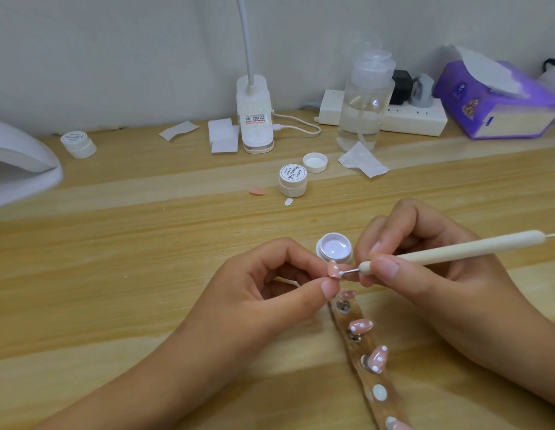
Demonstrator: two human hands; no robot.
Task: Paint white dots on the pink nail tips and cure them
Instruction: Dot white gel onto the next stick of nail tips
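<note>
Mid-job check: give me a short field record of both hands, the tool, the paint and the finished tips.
left hand: pinches a pink nail tip
right hand: grips the dotting tool like a pen
tool end: white bead touching the held nail tip
paint jar: open, white, just behind the hands
strip: at least two dotted tips mounted
lamp: far left of table

Even soft light, faint shadows, wide-angle bend + blur at edges

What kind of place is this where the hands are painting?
Probably a home nail-art desk: a white curing lamp at the left, a lidded gel pot, and a strip of pink nail tips on the wooden table.
</note>
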